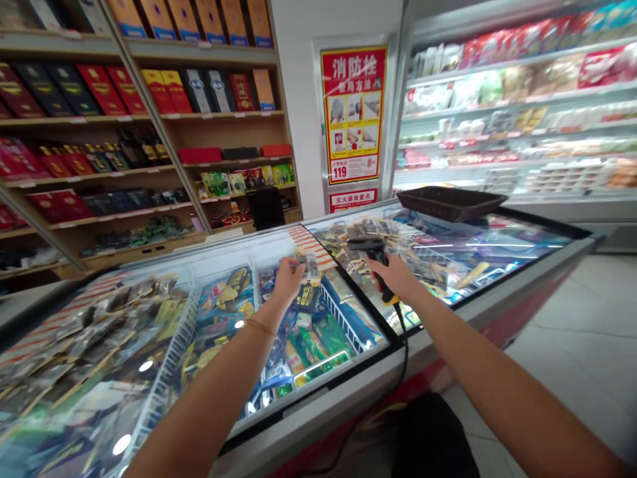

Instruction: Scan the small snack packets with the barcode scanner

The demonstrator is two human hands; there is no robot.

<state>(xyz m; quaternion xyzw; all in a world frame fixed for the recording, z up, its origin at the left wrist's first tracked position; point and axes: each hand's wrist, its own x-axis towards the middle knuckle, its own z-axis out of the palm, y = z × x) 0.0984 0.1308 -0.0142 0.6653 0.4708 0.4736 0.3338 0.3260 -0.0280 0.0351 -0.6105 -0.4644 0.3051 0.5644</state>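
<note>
My right hand [397, 273] is wrapped round the grip of a black barcode scanner [371, 247], whose cable runs down over the freezer's front edge. The scanner head points left, toward my other hand. Between the fingers of my left hand [289, 275] is a small clear packet [309, 265] with dark contents; its kind is too small to make out. Both hands are above the glass lid of a chest freezer [343, 382]. Many similar packets [368, 231] lie in a loose pile on the glass beyond the scanner.
More dark packets [94, 332] cover the glass at the left. A dark brown tray [452, 202] rests on the freezer's far right end. Shelves of boxes [79, 89] stand behind at the left, beside a red fire hydrant poster [354, 113]. A lit refrigerated display [517, 123] fills the right background.
</note>
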